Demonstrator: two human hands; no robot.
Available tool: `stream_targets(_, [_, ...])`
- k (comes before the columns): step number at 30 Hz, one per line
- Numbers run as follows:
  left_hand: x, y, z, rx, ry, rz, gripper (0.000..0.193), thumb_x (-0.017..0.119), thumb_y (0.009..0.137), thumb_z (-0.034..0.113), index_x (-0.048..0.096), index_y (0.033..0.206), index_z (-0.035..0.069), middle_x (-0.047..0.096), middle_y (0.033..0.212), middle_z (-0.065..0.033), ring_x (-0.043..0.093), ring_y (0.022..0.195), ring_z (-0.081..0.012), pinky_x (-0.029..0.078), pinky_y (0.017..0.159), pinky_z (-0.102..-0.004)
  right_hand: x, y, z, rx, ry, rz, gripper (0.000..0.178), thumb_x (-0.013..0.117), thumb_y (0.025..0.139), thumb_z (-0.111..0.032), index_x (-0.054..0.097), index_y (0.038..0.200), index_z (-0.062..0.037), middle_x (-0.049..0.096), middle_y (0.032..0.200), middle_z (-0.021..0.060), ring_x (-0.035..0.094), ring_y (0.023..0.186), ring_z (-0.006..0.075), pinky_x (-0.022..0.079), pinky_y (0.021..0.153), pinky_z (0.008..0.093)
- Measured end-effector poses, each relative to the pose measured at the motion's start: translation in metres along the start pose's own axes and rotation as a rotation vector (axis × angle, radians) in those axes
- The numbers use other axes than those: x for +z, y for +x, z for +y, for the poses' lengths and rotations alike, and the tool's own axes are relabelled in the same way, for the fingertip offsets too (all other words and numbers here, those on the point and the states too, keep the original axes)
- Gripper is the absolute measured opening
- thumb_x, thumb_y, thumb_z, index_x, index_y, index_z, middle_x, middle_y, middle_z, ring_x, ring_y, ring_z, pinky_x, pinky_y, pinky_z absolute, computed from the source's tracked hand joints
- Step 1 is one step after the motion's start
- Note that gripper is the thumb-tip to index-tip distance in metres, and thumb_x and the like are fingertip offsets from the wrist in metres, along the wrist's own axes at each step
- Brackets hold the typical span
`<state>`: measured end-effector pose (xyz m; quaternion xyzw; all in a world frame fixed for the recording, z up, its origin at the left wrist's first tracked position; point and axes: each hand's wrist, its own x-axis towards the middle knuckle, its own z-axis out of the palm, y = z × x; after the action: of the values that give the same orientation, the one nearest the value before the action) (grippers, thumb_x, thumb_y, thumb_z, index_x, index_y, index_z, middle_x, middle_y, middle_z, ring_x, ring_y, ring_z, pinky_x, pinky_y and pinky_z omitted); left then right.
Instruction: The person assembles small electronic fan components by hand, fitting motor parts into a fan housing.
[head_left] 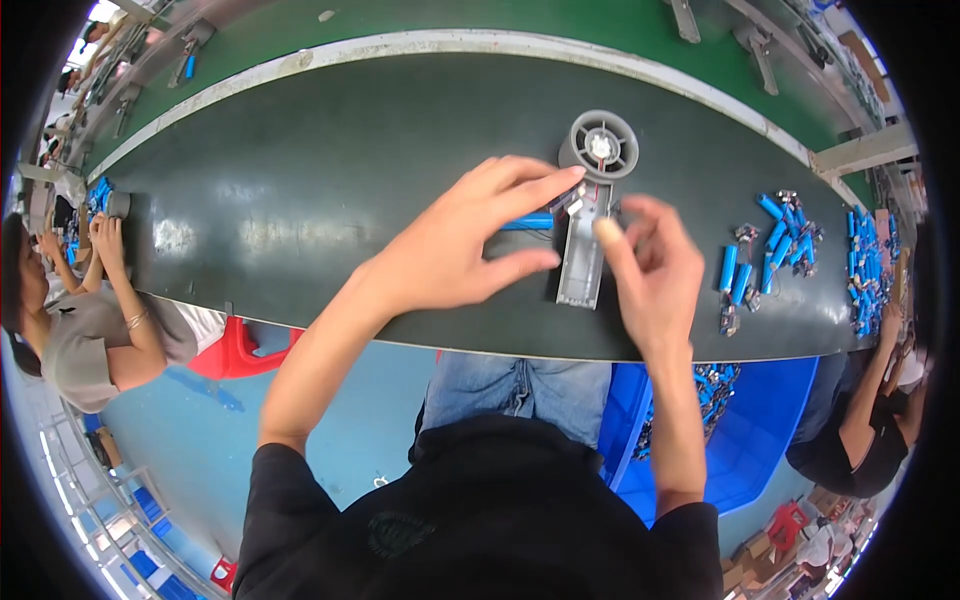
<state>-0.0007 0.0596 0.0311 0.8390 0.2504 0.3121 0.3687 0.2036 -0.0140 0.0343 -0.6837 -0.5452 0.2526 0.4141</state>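
A grey fan shell lies on the dark work table, its round spoked head [604,143] on the far side and its long open handle [580,262] toward me. My left hand [445,235] reaches in from the left, fingers stretched over a blue cylindrical battery [528,221] with a small circuit board near its fingertips. The thumb sits apart, close to the handle's left edge, and the palm hides part of the battery. My right hand [657,260] is curled beside the handle's right edge, thumb and forefinger near each other; slight blur hides anything between them.
Blue batteries with wired boards [785,240] lie loose at the right, with a bigger pile [868,270] beyond. Below the table edge stands a blue bin [765,440] holding more parts. Co-workers sit at the left [90,335] and right [850,445]. A red stool [235,350] is at left.
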Motion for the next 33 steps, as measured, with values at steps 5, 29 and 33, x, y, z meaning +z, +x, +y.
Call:
stream_targets(5, [-0.009,0.002,-0.010,-0.090,0.230,-0.149,0.066,0.064,0.082,0.001,0.045,0.145,0.010,0.058,0.101,-0.0156,0.055,0.096,-0.0331,0.045,0.084,-0.0419,-0.004,0.009,0.003,0.307,0.220,-0.284,0.016,0.066,0.093,-0.012,0.067,0.099,0.0029,0.056,0.070,-0.0061,0.045,0.061,0.0005,0.034,0.053,0.0197])
stream_targets(29, [-0.069,0.162,-0.142,-0.010,0.536,0.585,0.030,0.063,0.084,0.008,0.065,0.114,0.004,0.064,0.108,-0.0159,0.059,0.108,-0.0341,0.046,0.096,-0.0400,-0.032,0.322,0.107,0.194,0.106,0.056,0.035,0.070,0.084,-0.034,0.073,0.089,0.0001,0.071,0.079,0.0131,0.068,0.073,0.0243,0.052,0.070,0.0386])
stream_targets(33, [-0.063,0.149,-0.107,-0.129,0.273,0.533,0.037,0.068,0.090,0.026,0.064,0.119,0.003,0.063,0.119,-0.0167,0.059,0.111,-0.0342,0.045,0.098,-0.0411,-0.007,0.255,0.046,0.145,0.198,0.060,0.030,0.071,0.084,-0.028,0.073,0.091,0.0010,0.066,0.071,0.0048,0.059,0.058,0.0143,0.049,0.057,0.0332])
